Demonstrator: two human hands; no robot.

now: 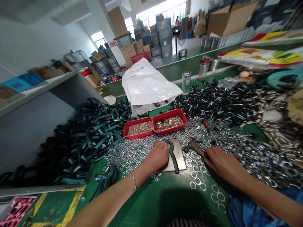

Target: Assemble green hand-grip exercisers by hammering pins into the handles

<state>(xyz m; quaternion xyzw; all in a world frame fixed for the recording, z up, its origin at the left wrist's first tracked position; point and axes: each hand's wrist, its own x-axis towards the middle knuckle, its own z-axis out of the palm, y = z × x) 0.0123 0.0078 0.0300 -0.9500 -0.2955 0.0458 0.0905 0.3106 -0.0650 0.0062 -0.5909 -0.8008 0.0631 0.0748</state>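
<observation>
My left hand (157, 156) is shut on a curved teal-coated tool handle (173, 156), which rests on a small steel plate (180, 154). My right hand (221, 162) grips a small claw hammer (195, 147), with its head pointing left towards the plate. The hammer head lies a short way from the teal handle, not touching it. Loose steel washers and nuts (132, 154) are spread around both hands on the green workbench (163, 208). The handle's lower end curves out below my left fingers.
A heap of teal handles (82, 142) lies to the left. Behind the plate stands a red two-part tray (155, 123) of small metal parts. Black-capped bolts (220, 105) and a white plastic sack (148, 83) lie farther back; stacked crates and cartons line the room.
</observation>
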